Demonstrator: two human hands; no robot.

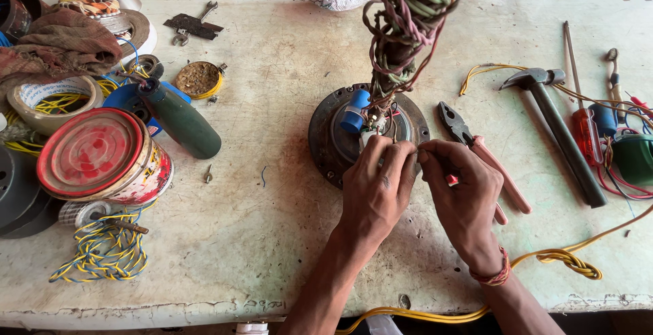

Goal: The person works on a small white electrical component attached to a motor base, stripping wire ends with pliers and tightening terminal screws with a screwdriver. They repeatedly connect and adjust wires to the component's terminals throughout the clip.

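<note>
A round dark metal motor base (325,138) sits mid-table, with a blue capacitor (355,110) and a tall bundle of tangled wires (408,22) rising from its centre. My left hand (376,185) and my right hand (462,185) meet at the near rim of the base, fingertips pinching a thin wire end (416,150) between them. Pink-handled pliers (476,150) lie just behind my right hand, partly hidden by it.
A hammer (554,127), red screwdriver (585,127) and yellow cable (564,260) lie at right. At left are a red-lidded tin (102,158), a green-handled tool (180,121), tape rolls, rags and a blue-yellow wire coil (102,253). The table's near edge is chipped.
</note>
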